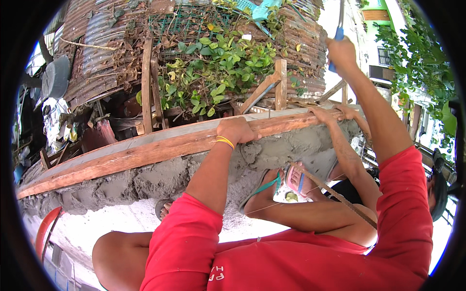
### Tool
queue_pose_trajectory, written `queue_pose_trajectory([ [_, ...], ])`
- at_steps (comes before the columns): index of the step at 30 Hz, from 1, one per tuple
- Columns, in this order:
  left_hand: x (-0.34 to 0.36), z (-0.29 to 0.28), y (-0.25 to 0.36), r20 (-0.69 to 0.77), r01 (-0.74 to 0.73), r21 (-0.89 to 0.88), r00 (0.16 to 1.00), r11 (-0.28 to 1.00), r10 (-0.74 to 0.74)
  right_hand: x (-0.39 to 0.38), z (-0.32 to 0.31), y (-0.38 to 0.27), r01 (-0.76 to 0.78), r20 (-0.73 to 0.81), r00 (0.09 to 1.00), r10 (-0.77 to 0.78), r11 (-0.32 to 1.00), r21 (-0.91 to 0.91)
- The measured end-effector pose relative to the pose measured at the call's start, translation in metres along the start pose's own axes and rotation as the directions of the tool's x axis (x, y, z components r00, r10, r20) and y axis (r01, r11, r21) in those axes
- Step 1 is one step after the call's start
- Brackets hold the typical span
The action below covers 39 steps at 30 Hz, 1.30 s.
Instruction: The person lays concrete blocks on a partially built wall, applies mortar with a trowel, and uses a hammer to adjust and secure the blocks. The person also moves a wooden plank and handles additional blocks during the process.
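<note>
My left hand, with yellow bands on the wrist, grips the top edge of a long wooden plank. The plank lies along a ridge of wet grey mortar. My right hand is raised high at the upper right, closed around a blue-handled tool whose head runs out of the picture. Another person's bare hands press on the plank's right end, just right of my left hand. A nail stands up from the plank between us.
The other person's feet in flip-flops stand below the mortar, beside a thin rusty bar. Behind the plank are corrugated metal sheets, leafy plants and wooden posts. A red container's rim shows at the lower left.
</note>
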<state>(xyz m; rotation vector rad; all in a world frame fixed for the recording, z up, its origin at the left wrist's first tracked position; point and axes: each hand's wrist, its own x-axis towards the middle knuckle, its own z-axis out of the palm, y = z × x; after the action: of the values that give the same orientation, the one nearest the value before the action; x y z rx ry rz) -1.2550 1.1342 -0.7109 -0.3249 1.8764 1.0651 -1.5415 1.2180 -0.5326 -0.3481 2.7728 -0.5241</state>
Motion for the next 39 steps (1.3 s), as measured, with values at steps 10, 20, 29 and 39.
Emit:
queue_pose_trajectory([
  [10,0.0,0.001,-0.001,-0.029,-0.026,0.042,0.999,0.999,0.028,0.019,-0.043,-0.01,0.199,0.319,0.946,-0.055,0.876,-0.439],
  [20,0.005,-0.003,-0.005,-0.037,-0.075,0.025,0.996,0.997,0.076,-0.069,0.007,0.059,0.506,0.629,0.746,0.219,0.428,-0.749],
  [29,0.015,0.004,-0.006,-0.03,-0.042,0.01,0.999,0.999,0.043,-0.013,0.003,0.009,-0.022,0.094,0.996,-0.011,0.941,0.338],
  [39,0.01,-0.001,-0.006,-0.018,-0.099,0.027,0.995,0.995,0.1,0.004,-0.052,0.02,0.054,0.379,0.921,0.096,0.928,-0.368],
])
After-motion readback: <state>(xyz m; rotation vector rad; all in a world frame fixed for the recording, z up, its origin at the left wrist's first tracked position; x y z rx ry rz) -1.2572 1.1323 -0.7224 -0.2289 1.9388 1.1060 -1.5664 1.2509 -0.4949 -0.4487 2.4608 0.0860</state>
